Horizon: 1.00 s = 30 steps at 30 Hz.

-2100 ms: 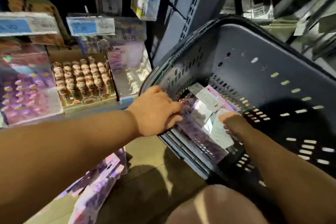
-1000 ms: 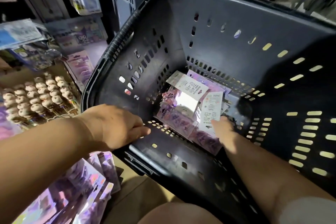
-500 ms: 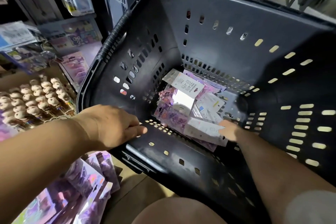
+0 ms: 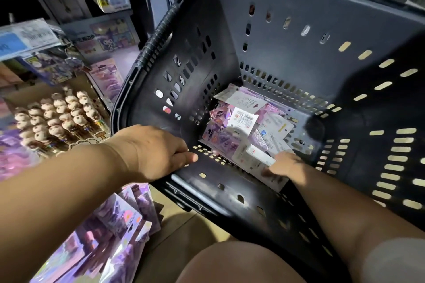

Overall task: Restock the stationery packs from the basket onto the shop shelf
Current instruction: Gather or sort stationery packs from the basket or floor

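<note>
Packs in purple wrap lie on the floor below the left hand, whose fingers curl over the black basket's near rim, gripping it. Just beyond those fingers, stationery packs are heaped on the basket bottom. The right hand's fingers pinch a white-backed pack at the heap's near edge.

No legible print on the pack labels.

Basket: top rim and right wall cut off at the edges. Label print on the stationery packs: too small to read. Right hand: grip on a white pack undeterminable (palm faces down). Floor packs: blurred, cut off at the bottom.
</note>
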Each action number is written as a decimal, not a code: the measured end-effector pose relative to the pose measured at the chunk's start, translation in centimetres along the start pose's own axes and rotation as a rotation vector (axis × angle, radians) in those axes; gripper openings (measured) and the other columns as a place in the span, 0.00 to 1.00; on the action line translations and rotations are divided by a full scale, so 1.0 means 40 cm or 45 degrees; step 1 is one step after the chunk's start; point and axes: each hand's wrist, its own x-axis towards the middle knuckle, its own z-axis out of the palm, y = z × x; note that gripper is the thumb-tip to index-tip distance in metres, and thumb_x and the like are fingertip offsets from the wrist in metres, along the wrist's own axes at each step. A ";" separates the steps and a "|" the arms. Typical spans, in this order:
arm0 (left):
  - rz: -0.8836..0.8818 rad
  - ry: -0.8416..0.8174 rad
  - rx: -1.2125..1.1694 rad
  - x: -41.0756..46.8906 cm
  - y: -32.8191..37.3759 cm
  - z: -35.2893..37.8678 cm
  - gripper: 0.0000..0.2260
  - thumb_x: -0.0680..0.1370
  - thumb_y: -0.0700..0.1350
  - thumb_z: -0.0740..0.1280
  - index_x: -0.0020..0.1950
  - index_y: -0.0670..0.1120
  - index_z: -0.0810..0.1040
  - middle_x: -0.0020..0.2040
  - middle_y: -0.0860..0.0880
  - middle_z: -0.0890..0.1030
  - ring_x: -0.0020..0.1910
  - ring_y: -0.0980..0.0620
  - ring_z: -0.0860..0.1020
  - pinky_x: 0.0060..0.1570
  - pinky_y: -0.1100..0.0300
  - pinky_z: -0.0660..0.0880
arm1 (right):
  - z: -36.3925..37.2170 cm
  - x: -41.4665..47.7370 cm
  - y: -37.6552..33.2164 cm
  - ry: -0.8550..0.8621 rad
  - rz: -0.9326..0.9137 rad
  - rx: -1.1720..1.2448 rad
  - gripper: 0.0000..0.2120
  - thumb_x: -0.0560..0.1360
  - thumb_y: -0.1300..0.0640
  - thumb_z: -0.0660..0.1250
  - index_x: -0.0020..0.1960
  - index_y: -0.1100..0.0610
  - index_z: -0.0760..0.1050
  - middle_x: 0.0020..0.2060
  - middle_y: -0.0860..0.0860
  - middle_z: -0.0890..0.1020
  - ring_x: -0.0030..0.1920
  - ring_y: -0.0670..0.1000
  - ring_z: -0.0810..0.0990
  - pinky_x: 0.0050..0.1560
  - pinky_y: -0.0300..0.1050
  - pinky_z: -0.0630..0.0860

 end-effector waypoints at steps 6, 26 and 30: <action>0.012 -0.001 0.005 -0.002 -0.002 0.001 0.22 0.79 0.66 0.48 0.60 0.59 0.74 0.60 0.55 0.78 0.62 0.50 0.75 0.62 0.56 0.70 | 0.019 -0.006 -0.036 0.060 -0.160 -0.132 0.14 0.77 0.58 0.62 0.60 0.61 0.75 0.54 0.56 0.80 0.52 0.55 0.80 0.46 0.42 0.76; -0.003 -0.011 -0.055 0.003 0.000 0.010 0.22 0.78 0.67 0.49 0.61 0.58 0.73 0.61 0.53 0.78 0.62 0.48 0.75 0.62 0.53 0.71 | -0.248 -0.169 -0.022 -0.612 -0.690 1.473 0.27 0.65 0.60 0.74 0.63 0.59 0.75 0.53 0.57 0.84 0.51 0.61 0.83 0.44 0.56 0.81; -0.081 0.057 -0.273 0.011 -0.004 0.013 0.28 0.74 0.72 0.50 0.65 0.56 0.66 0.61 0.50 0.78 0.61 0.46 0.76 0.62 0.51 0.71 | -0.282 -0.277 -0.156 -0.738 -0.966 1.726 0.34 0.51 0.56 0.84 0.55 0.59 0.79 0.47 0.56 0.85 0.45 0.56 0.85 0.39 0.49 0.81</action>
